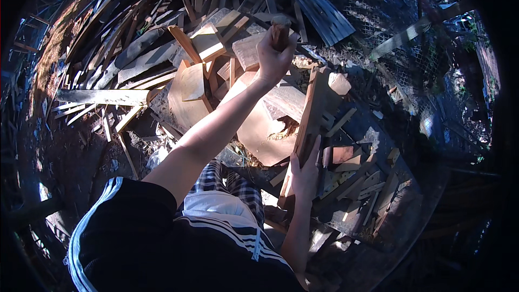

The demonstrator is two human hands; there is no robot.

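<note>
The left hand (275,58), raised on an outstretched arm, is closed around a short dark-brown wooden piece (280,31) with a paler, rounded end showing above the fist; whether it is a handle or a plain chunk, I cannot tell. The right hand (306,177) grips a long, narrow, brown wooden board (308,111) near its lower end, the thumb by the sunlit left edge and the fingers stretched along the shaded side. The board stands out steeply in the middle of the view, its upper end leaning slightly to the right, below and to the right of the left hand.

Just left of the board is a broad, pale-tan, flat-faced piece of wood (265,143), with 1 squarish pale-yellow wooden block (210,43) farther up and left, and 1 smaller tan wooden block (192,84) below that. Right of the board, near the right hand, lie a reddish-brown wooden block (342,154) and a jumble of thin wooden offcuts (370,189).

Farther off, a heap of long, weathered grey-brown slats (116,24) fills the upper left, and a grey ridged panel (324,19) leans at the upper right near wire mesh (373,19).
</note>
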